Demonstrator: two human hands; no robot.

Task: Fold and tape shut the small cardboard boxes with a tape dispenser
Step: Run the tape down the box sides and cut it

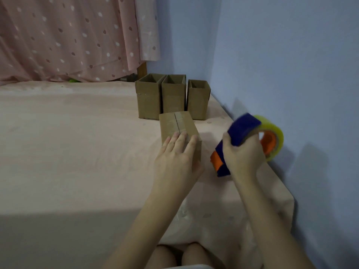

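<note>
A small closed cardboard box (177, 125) lies on the pink-covered table (77, 144), clear tape running along its top seam. My left hand (174, 160) rests on the near end of this box with straight fingers on top and the thumb down its right side. To the right, my right hand (242, 154) grips a blue and orange tape dispenser (242, 129) above the table, apart from the box. Its yellowish roll of clear tape (273, 136) points toward the wall.
Three open-topped cardboard boxes (172, 98) stand in a row behind the closed one, near the blue wall (281, 65). A pink dotted curtain (68, 35) hangs at the back left. The table's right edge runs along the wall. My knees (182, 255) show below the front edge.
</note>
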